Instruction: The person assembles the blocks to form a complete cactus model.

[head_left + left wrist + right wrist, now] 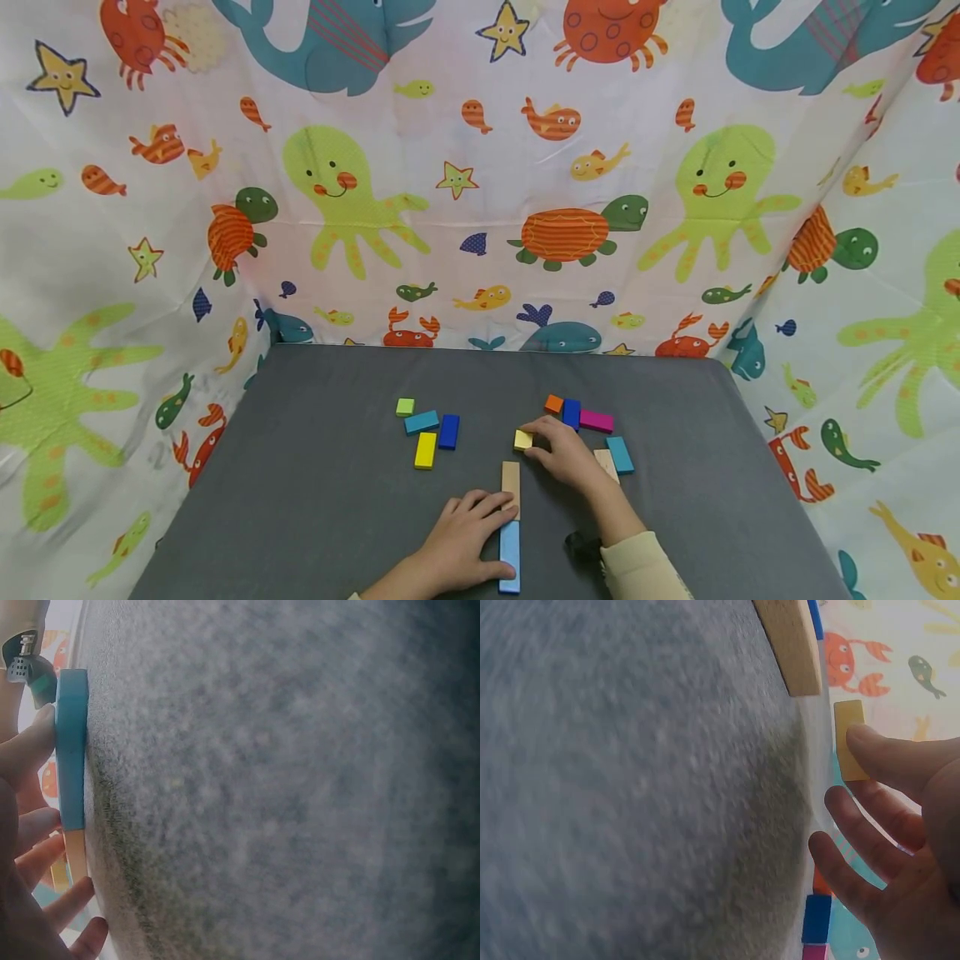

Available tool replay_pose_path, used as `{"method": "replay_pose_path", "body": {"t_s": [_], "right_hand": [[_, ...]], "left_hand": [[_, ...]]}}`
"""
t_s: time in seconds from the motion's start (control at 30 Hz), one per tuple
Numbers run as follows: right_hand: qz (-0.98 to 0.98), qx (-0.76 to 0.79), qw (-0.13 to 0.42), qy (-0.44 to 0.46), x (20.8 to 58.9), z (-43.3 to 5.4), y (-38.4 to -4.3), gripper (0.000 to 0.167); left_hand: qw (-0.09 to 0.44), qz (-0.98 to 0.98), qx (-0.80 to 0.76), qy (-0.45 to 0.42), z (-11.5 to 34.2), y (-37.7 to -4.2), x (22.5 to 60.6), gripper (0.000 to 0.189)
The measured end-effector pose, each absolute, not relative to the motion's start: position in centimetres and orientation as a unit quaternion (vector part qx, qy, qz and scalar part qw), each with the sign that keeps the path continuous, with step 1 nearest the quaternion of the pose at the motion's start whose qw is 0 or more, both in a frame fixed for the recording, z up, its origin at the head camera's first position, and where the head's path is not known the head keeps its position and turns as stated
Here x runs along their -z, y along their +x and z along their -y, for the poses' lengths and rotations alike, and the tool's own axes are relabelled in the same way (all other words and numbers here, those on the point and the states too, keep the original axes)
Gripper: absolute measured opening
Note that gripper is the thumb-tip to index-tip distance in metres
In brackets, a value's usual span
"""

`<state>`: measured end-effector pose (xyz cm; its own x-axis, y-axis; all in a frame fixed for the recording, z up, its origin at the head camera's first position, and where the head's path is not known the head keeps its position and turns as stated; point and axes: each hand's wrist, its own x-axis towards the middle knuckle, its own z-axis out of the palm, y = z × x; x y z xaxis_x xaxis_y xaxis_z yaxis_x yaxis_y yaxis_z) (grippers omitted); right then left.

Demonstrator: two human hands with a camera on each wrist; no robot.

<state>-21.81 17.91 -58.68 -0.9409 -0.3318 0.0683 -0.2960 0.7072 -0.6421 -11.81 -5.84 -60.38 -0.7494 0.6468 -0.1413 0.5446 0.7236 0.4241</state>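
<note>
Along the right side of the left hand (467,540), spread and gripping nothing, a light blue block (510,546) and a wooden block (512,477) lie end to end, thumb on one and fingers on the other, apparently to steady the line. Ahead of it, the right hand (567,454) pinches a small yellow block (521,440) between thumb and fingertips, its other fingers loose, a grip that probably allows fine placement. Beyond the hands, loose blocks (425,450) sit in two groups, seemingly within reach.
</note>
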Motion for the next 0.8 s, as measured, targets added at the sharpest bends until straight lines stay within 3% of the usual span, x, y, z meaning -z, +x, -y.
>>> {"method": "replay_pose_path", "body": {"t_s": [0.8], "right_hand": [[-0.918, 0.337, 0.060, -0.202, 59.7, -16.7, -21.2, 0.032]], "left_hand": [[0.157, -0.918, -0.185, 0.315, 5.7, -11.9, 60.3, 0.080]]}}
